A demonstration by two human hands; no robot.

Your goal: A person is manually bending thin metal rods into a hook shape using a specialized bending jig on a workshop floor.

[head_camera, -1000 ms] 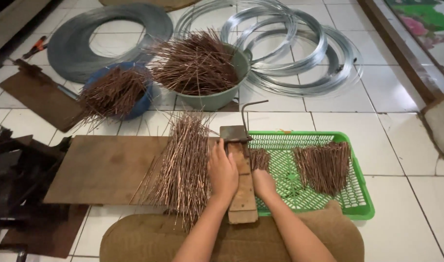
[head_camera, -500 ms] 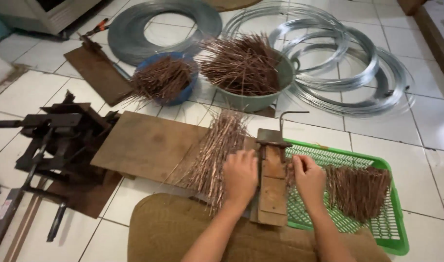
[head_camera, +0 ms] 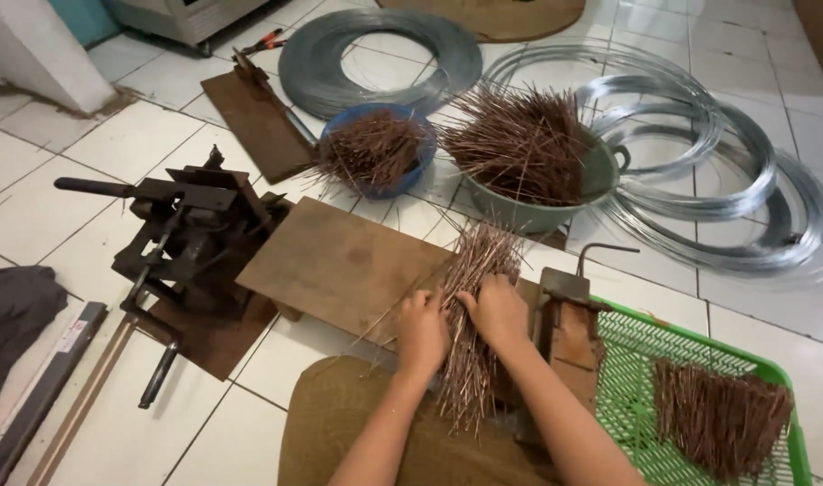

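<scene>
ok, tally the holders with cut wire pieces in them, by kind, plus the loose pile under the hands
Blue bowl: 1
Grey-green metal basin: 1
Green mesh basket: 1
Loose pile of wire pieces on the wooden board, under the left hand and right hand: 1
Total: 4

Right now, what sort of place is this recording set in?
Probably a small home metalworking workshop on a tiled floor: coils of steel wire, basins of cut rusty wire pieces, and a hand-operated iron press.
</scene>
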